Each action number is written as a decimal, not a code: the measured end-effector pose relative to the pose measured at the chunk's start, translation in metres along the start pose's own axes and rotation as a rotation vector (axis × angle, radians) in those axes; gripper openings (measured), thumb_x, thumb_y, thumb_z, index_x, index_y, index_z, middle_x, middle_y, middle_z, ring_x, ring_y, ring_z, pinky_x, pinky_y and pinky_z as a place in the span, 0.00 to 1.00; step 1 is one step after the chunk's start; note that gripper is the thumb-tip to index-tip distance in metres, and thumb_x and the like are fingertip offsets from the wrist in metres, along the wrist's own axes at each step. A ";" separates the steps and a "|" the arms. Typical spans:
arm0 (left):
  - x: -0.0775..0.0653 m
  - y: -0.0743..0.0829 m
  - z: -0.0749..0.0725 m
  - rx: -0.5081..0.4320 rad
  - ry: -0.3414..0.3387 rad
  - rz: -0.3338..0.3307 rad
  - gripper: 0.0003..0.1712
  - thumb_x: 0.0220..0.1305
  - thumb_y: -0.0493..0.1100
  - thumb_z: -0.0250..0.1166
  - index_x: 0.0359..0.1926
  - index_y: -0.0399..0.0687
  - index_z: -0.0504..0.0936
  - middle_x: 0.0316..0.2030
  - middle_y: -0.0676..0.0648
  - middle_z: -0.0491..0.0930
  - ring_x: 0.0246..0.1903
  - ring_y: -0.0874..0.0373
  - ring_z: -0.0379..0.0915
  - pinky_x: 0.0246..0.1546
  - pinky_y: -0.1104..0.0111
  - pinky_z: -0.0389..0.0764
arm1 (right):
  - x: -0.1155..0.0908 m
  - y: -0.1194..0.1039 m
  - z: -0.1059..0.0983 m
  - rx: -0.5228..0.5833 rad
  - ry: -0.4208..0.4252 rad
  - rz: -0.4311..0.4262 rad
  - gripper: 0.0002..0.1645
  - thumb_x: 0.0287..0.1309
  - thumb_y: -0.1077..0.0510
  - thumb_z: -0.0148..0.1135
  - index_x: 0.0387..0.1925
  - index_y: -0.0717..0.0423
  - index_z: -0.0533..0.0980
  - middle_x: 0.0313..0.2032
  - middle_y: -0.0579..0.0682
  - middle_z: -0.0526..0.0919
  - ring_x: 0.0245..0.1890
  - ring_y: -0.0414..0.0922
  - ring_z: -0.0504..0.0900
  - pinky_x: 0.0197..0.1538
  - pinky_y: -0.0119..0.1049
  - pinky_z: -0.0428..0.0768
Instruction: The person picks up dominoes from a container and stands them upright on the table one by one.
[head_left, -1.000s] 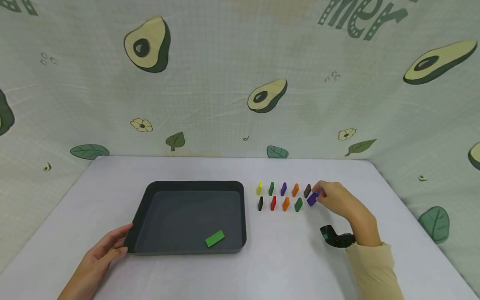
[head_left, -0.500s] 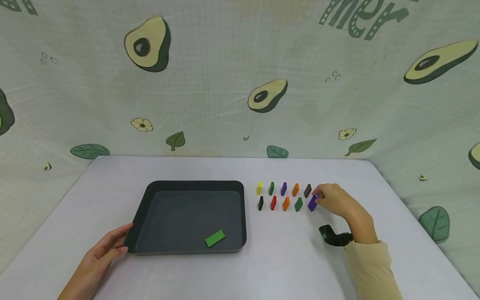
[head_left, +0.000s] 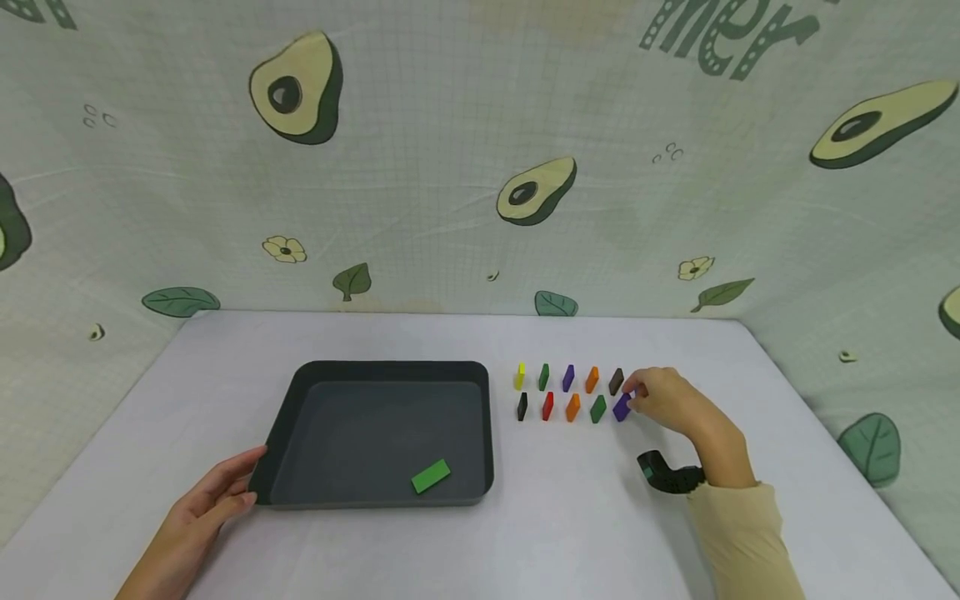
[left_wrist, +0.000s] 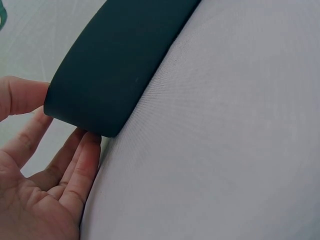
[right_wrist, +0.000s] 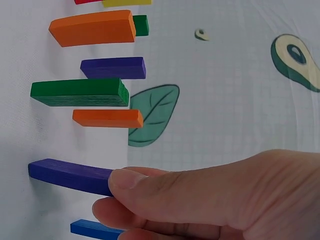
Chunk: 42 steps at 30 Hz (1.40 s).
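Note:
My right hand (head_left: 667, 400) pinches the upper end of a purple domino block (right_wrist: 70, 175) between thumb and fingers, at the right end of the front row. The block stands slightly tilted; whether its foot touches the table I cannot tell. A blue block (right_wrist: 95, 229) is partly hidden behind my right fingers in the right wrist view. Beside the purple block stands a green block (head_left: 597, 409). My left hand (head_left: 198, 512) holds the near left corner of a dark grey tray (head_left: 300, 433), thumb and fingertips against its wall. Flat inside the tray lies a light green block (head_left: 431, 477).
Two rows of upright blocks stand right of the tray, including black (head_left: 522, 407), red (head_left: 547, 406), orange (head_left: 573, 407), yellow (head_left: 520, 376) and brown (head_left: 616, 382) ones. A white table (head_left: 540, 533) bears everything. Avocado-print cloth (head_left: 420, 167) hangs behind.
The purple block has turned from a strong lean to nearly upright, then shifted slightly left. My right hand moved a little with it. My left hand and the tray stayed put.

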<state>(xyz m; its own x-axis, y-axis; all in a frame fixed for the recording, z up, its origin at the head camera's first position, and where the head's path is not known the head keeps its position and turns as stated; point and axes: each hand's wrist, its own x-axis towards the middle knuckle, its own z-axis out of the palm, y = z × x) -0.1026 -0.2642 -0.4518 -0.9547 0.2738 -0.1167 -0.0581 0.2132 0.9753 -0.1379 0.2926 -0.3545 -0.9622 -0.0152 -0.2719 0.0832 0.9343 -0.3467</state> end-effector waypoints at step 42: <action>0.001 -0.001 0.000 0.021 0.008 0.002 0.29 0.70 0.39 0.50 0.70 0.46 0.56 0.57 0.68 0.65 0.50 0.78 0.67 0.42 0.85 0.70 | -0.005 -0.009 -0.003 -0.018 -0.012 0.042 0.16 0.55 0.63 0.61 0.45 0.68 0.75 0.33 0.56 0.78 0.34 0.48 0.75 0.39 0.45 0.79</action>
<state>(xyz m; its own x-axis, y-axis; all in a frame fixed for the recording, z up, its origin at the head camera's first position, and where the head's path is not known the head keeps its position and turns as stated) -0.1033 -0.2644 -0.4527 -0.9571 0.2666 -0.1131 -0.0500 0.2325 0.9713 -0.1349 0.2853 -0.3476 -0.9549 0.0202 -0.2962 0.1186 0.9405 -0.3183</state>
